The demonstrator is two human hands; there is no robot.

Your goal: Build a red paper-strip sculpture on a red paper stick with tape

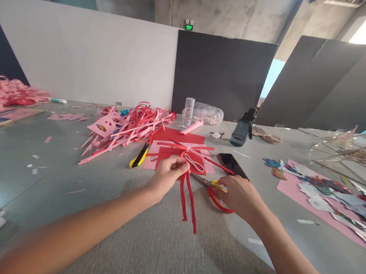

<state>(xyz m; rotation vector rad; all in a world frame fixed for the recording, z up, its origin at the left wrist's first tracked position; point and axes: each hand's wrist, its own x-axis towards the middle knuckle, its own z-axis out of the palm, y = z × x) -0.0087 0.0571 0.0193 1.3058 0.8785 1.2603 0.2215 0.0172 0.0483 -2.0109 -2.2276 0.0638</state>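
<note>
Two hands worked at the centre of the grey surface (pixel 72 170). Left hand (pixel 167 176) had its fingers pinched on the top of a bunch of red paper strips (pixel 187 196); the loose ends hung toward 6 o'clock, clear of the surface edge. Strips looked thin, light and floppy, easy to tear or crease; best held at the gathered top, not the tails. At 12 o'clock from that hand lay red and pink paper sheets (pixel 176 147), with a yellow utility knife (pixel 139 155) at 10 o'clock. Right hand (pixel 240 196) was closed around the red loop handles of scissors (pixel 212 185), blades pointing to 10 o'clock, toward the strips. A phone (pixel 233 165) lay at its 12 o'clock. Containers: a clear tube (pixel 188 112), contents not readable; a crumpled clear bag (pixel 207 112), apparently empty; a dark bottle (pixel 242 131), capped, level not visible.
</note>
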